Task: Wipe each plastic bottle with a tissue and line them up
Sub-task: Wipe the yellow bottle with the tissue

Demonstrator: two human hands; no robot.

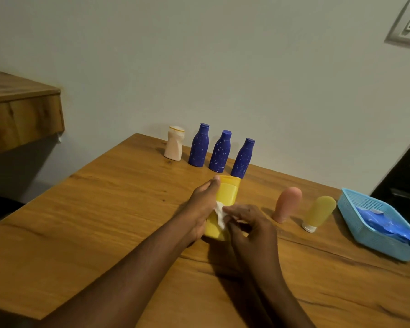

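Five o'clock from the lined-up bottles point(220, 153), our left hand point(202, 204) grips the yellow bottle point(227, 192) while our right hand point(249, 223) pinches a tissue point(220, 215) against it. It seems light, stiff, slick; hold mid-body.

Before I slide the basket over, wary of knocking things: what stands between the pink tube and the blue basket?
Only the yellow tube, standing on its white cap, is between the pink tube and the blue basket; the head view shows it.

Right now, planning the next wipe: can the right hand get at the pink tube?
Probably yes: the pink tube stands close to the right hand, bare table between, though that hand pinches the tissue.
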